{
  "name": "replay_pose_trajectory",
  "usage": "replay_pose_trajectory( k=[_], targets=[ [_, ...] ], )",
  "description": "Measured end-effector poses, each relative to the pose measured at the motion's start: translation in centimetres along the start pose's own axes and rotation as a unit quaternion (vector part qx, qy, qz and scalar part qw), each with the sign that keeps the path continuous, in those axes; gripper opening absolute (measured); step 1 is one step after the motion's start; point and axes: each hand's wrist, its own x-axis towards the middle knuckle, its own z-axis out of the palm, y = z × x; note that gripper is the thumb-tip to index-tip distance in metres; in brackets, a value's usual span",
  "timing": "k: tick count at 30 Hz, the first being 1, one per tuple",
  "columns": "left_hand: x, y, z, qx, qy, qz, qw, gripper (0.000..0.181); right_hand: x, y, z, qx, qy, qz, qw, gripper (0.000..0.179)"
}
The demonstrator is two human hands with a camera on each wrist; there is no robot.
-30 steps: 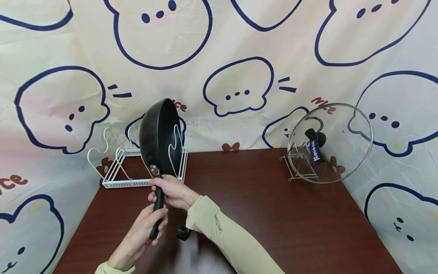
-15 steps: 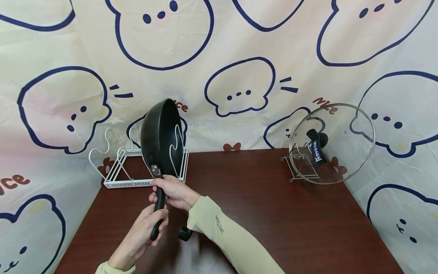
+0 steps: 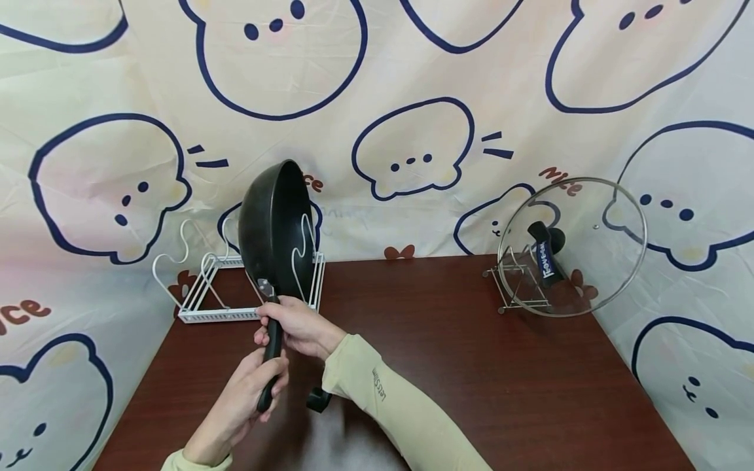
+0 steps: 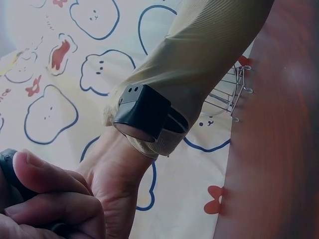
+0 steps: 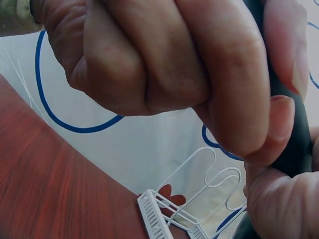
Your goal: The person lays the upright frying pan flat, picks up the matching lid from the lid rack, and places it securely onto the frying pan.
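Observation:
A dark wok [image 3: 268,222] stands on edge among the wires of a white rack [image 3: 226,315], its hollow side turned to the right. My left hand [image 3: 244,392] grips the lower end of its black handle [image 3: 273,337]. Higher up, close to the metal joint, my right hand [image 3: 300,327] holds the same handle. In the right wrist view, both hands' fingers curl round the handle [image 5: 294,134]. The left wrist view shows the left hand's fingers [image 4: 55,199] bent, with the handle mostly out of frame.
At the back right a glass lid [image 3: 612,288] with a black knob leans in a small wire stand [image 3: 506,281]. The brown table [image 3: 459,366] meets a patterned cloth [image 3: 412,65] behind. A black camera [image 4: 142,114] is strapped to the right wrist.
The wok has risen slightly within the rack in the last half second, and both hands have shifted up a little with the handle. The rack and the lid have stayed in place.

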Motion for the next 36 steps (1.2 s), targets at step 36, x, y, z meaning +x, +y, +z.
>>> replay_pose_trajectory(
  k=[36],
  targets=[
    [-1.1, 2.4, -0.2, 0.03, -0.016, 0.018, 0.9993, 0.011, -1.1, -2.1, 1.7, -0.022, -0.016, -0.019, 0.9995, 0.016]
  ],
)
